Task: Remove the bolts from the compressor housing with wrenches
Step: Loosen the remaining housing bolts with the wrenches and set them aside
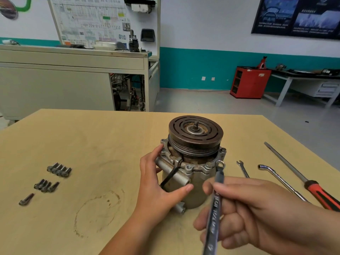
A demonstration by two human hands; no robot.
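Right hand grips wrench (fingers curled); left hand clasps compressor.

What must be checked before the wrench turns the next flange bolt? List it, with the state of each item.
1. Left hand steadies the compressor housing: ok, fingers and thumb wrap its side.
2. Right hand grips the ring wrench: ok.
3. Ring seated on a flange bolt: not ok, the ring looks empty, just beside that bolt.
4. Housing upright on the table: ok, pulley on top.
5. Removed bolts away from the work: ok, grouped at the left.
6. Ring size matches the bolt head: cannot tell.
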